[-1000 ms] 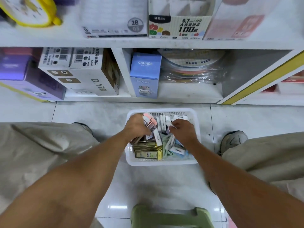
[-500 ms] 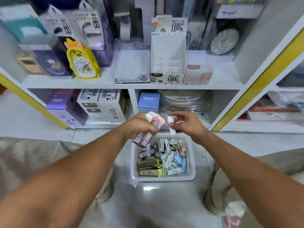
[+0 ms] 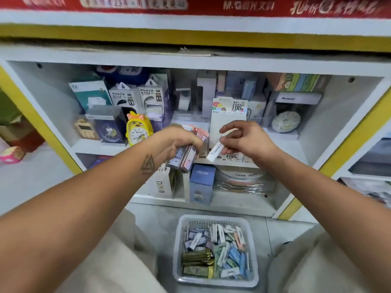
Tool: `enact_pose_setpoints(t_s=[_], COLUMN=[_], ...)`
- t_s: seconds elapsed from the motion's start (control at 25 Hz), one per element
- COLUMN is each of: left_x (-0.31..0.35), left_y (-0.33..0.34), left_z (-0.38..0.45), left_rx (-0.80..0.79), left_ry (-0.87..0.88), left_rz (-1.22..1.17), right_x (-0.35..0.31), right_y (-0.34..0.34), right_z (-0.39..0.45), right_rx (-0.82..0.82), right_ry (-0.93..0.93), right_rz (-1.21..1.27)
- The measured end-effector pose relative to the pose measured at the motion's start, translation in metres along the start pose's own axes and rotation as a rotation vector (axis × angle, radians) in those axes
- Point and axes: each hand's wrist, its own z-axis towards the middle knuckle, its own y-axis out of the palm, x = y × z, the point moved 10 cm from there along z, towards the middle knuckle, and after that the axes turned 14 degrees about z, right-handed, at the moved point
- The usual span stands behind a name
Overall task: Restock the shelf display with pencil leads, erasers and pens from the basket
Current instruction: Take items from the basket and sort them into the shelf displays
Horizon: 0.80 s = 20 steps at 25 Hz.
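Right hand (image 3: 249, 142) pinches a white lead case (image 3: 215, 152).

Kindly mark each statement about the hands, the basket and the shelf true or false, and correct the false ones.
1. The left hand grips a stack of small packs. True.
2. The right hand holds nothing. False: it pinches one white pack.
3. The basket stands on the shelf. False: it stands on the floor, below the hands.
4. A yellow clock stands on the shelf, left of the hands. True.
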Motion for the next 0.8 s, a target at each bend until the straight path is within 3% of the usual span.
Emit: enact_pose_setpoints(t_s=[0.12, 0.32, 0.44, 0.6, 0.8], left_x=[-0.006, -0.04, -0.046, -0.047, -0.041], left_y=[-0.032, -0.081, -0.098, -0.109, -0.113], left_z=[0.015, 0.045, 0.051, 0.061, 0.068], left_rx=[0.064, 0.117, 0.043, -0.001, 0.041], left_ry=[-0.01, -0.051, -0.116, -0.15, -0.103], left_rz=[-0.074, -0.204, -0.174, -0.165, -0.201], right_x=[-0.01, 0.0, 0.006, 0.006, 0.025], right_y=[0.022, 0.068, 0.093, 0.113, 0.125], right_z=[0.027, 0.065, 0.079, 0.094, 0.1], right_rx=[-0.016, -0.073, -0.096, -0.094, -0.149], right_ry=[-0.025, -0.207, -0.384, -0.508, -0.515], right_rz=[-0.064, -0.41, -0.7, -0.671, -0.672])
